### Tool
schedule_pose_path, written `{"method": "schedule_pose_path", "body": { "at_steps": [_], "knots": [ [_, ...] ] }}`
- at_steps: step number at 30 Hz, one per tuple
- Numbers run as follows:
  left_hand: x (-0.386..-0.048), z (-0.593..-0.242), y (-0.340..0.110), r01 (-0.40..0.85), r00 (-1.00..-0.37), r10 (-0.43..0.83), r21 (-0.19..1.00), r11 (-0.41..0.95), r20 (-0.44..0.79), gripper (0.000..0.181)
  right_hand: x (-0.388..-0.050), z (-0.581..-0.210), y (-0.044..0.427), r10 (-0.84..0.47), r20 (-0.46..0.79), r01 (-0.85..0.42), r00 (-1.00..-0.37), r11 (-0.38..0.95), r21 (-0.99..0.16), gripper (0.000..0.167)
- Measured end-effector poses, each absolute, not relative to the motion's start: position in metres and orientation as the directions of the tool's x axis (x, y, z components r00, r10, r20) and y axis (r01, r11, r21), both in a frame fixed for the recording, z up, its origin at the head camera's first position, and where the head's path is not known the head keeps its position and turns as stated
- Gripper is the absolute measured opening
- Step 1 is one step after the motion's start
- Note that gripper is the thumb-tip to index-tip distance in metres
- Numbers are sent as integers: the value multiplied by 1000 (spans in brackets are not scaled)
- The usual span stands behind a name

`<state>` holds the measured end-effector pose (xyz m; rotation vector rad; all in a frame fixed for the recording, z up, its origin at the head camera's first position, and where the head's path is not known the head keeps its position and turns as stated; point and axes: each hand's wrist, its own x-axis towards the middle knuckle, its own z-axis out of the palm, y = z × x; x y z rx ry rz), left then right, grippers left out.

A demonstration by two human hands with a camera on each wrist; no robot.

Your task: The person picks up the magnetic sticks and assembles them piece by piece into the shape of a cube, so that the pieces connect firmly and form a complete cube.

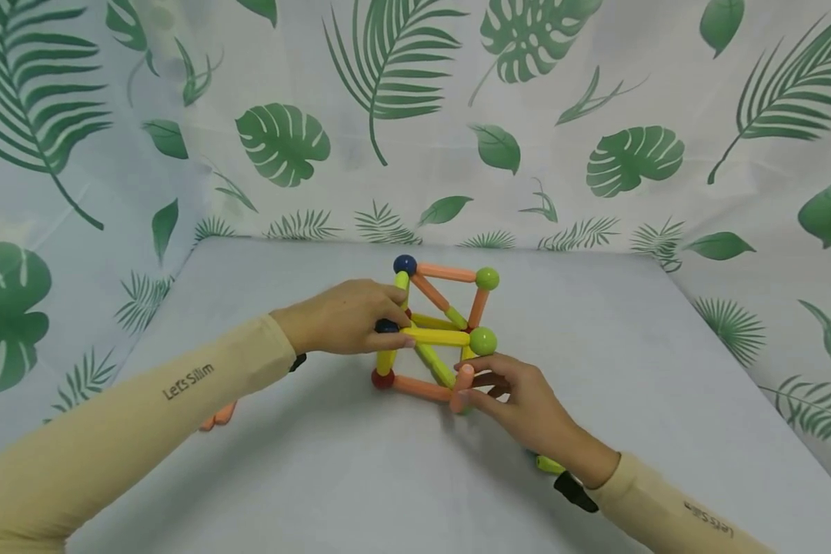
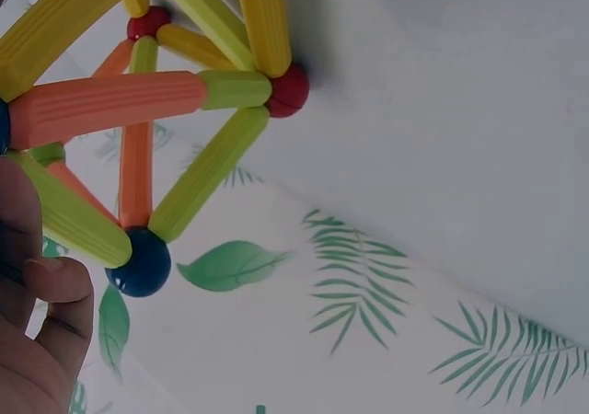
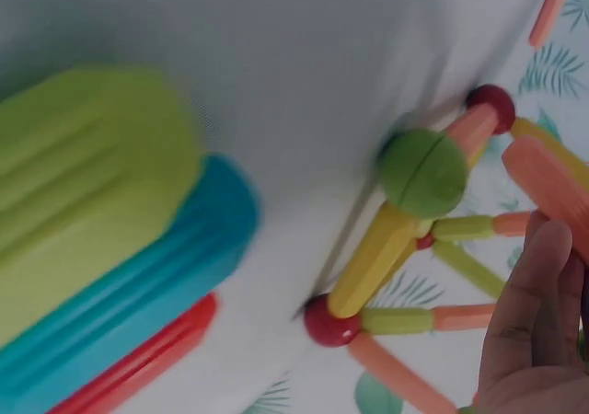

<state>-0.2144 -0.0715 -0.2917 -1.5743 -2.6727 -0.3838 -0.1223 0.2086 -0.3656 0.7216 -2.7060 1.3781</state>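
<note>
Two hands (image 1: 349, 315) (image 1: 524, 394), one pinched orange stick (image 1: 462, 387), two blue balls (image 1: 405, 265) (image 1: 387, 327)

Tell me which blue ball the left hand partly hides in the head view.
The lower blue ball, in line with the front yellow stick; the left hand covers part of it. The upper blue ball shows uncovered above it.
</note>
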Motion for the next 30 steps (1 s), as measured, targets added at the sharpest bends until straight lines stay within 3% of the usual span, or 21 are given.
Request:
{"method": "schedule_pose_path", "body": {
  "at_steps": [9,19,24,30],
  "knots": [
    [-214,-292,-73,863,-493,858,203,462,142,32,-131,-372,219,-335,305,-445,-892,525,-725,26],
    [-213,-293,-74,846,-521,843,215,488,137,34,-134,-374,223,-323,262,-402,-910,523,-752,25],
    [-213,-292,-80,793,-557,823,360,491,106,32,-136,-370,223,-320,313,-440,-894,503,-744,43],
    [-214,-293,-90,722,-577,807,539,435,123,35,-136,-363,227,-300,384,-485,-873,456,-746,42]
  ]
}}
